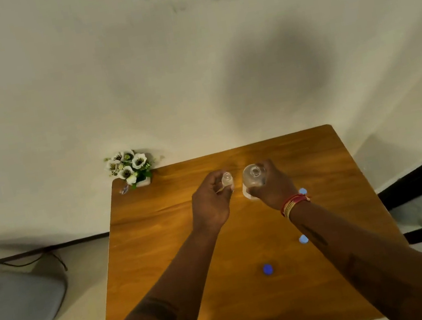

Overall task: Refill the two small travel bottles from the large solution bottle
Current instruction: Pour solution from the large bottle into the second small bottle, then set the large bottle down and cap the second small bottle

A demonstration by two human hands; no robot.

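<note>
Travel bottle (pixel 227 180), small and clear with its mouth uncapped, sits upright in the curled fingers of the left hand (pixel 211 202), above the wooden counter (pixel 164 252). Just to its right, the right hand (pixel 272 185) grips the large solution bottle (pixel 254 176), also open at the top. Three blue caps lie behind and beside the right wrist: one (pixel 302 191) close by it, one (pixel 303 239) near the forearm, one (pixel 267 269) between the arms. A flower pot (pixel 130 167) stands far left of the left hand.
</note>
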